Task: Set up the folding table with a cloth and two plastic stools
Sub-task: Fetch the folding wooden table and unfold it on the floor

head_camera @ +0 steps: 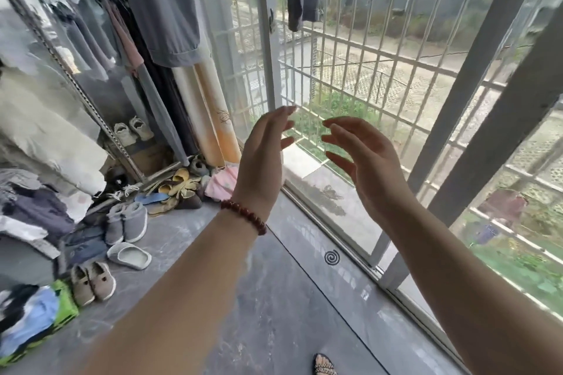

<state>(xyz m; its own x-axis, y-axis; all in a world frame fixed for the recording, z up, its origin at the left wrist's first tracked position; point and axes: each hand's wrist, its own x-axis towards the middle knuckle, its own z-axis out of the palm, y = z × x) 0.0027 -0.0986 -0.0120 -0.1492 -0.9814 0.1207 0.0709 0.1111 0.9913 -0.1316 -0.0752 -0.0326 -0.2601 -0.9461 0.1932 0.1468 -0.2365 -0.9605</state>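
Both grips were apart and empty: my left hand (pixel 262 158) and right hand (pixel 365 161) hung before the window (pixel 350 85). No folding counter, cloth or stools were visible. I judged the counter stiff and heavy; hold its edges.

Dark red beads on the bracelet (pixel 243 216) at the left wrist. Grey marbled floor (pixel 274 298) carries a black spiral coil (pixel 332 257) near the window. Far left, grey slippers (pixel 126 222), beige shoes (pixel 93 283), a pink cloth (pixel 222 183), a green-and-blue bundle (pixel 36 316). Grey clothes (pixel 161 6) hang above.
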